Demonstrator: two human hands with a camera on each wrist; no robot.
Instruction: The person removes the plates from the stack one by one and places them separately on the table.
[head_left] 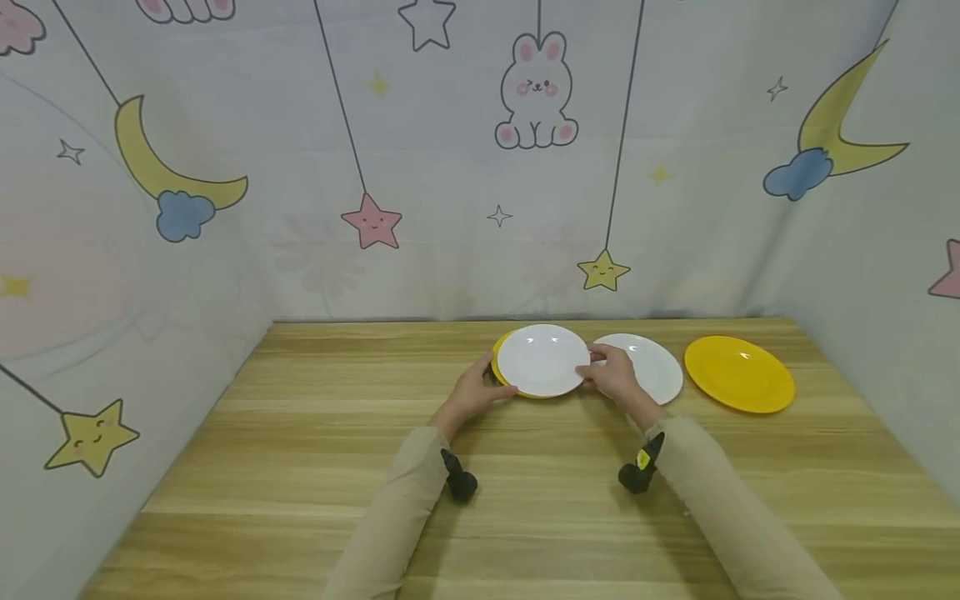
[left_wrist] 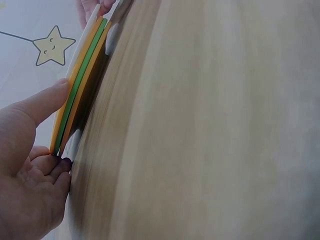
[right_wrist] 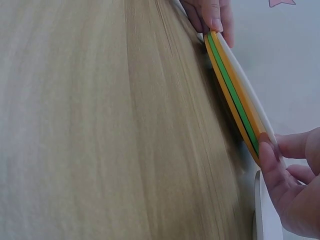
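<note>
A white plate [head_left: 543, 360] tops a stack near the table's back edge, with a yellow rim [head_left: 498, 377] showing at its left. In the left wrist view the stack's edges show white, orange-yellow, green [left_wrist: 80, 90] and orange-yellow again. My left hand [head_left: 472, 393] grips the stack's left side, thumb at the upper edge and fingers below. On the right side my right hand [head_left: 613, 375] pinches the stack's edge between thumb and fingers. In the right wrist view the stack [right_wrist: 235, 95] sits slightly above the table, its underside shadowed.
Another white plate [head_left: 651, 368] lies on the wooden table [head_left: 540, 500] partly behind my right hand. A yellow plate [head_left: 738, 374] lies to its right. A patterned cloth [head_left: 450, 150] hangs behind the table and along both sides.
</note>
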